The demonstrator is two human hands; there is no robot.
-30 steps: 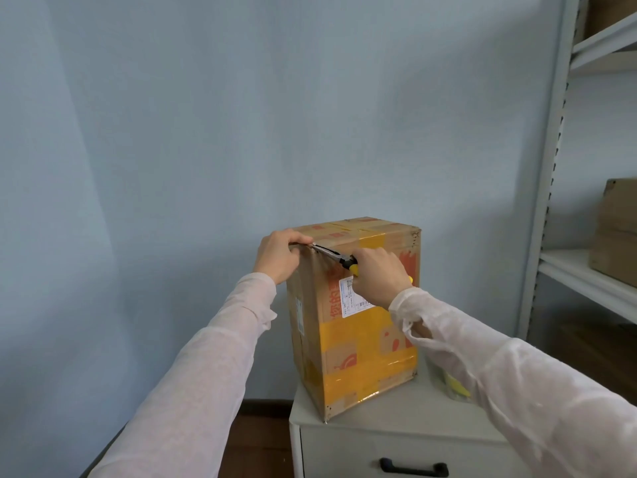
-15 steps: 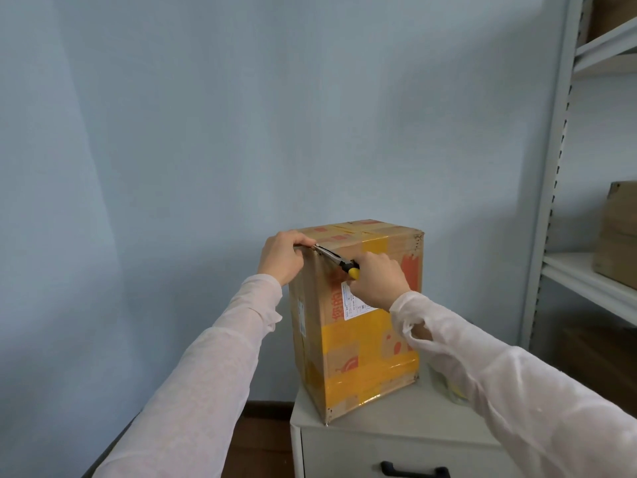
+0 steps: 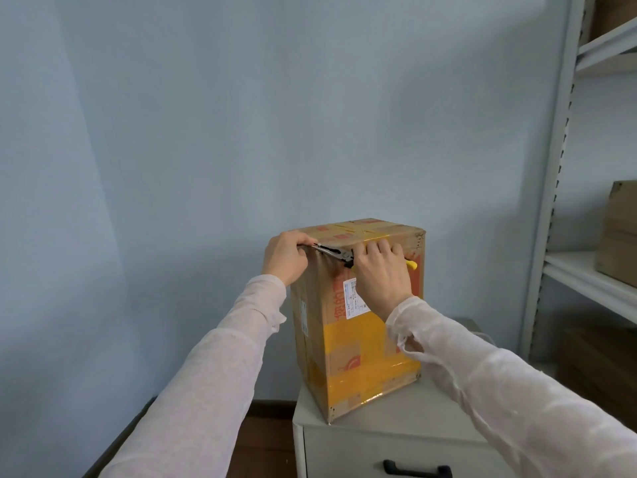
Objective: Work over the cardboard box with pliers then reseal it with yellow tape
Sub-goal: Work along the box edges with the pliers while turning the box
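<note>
Cardboard box (image 3: 358, 322), brown, tall and upright, one vertical edge turned toward the camera. It stands on the top of a pale grey cabinet (image 3: 396, 432), toward the cabinet's left front corner. Broad bands of yellow tape (image 3: 355, 334) cross its lower half, and more strips cross the closed top flaps. A white shipping label (image 3: 356, 300) sits on the right-hand face, beside red printing.

Pliers (image 3: 332, 252), metal head with black-and-yellow handles, lie nearly level along the box's upper front edge, nose pointing left and touching the cardboard near the top corner.

Right hand (image 3: 382, 274): fingers curled round the pliers' handles, back of the hand toward the camera. A yellow handle end pokes out past the hand on the right.

Left hand (image 3: 284, 258): fingers curled over the box's upper left corner, gripping the cardboard just beside the pliers' nose. Whether a fingertip touches the metal cannot be told.

Both arms wear thin, pale, long sleeves (image 3: 220, 374).

Surroundings — the cabinet has a drawer with a black handle (image 3: 417, 470). A plain light blue wall (image 3: 206, 132) stands behind. A grey metal shelving unit (image 3: 558, 188) rises at the right, with brown cartons (image 3: 620, 232) on its shelves. Dark wooden floor (image 3: 269, 439) shows left of the cabinet.
</note>
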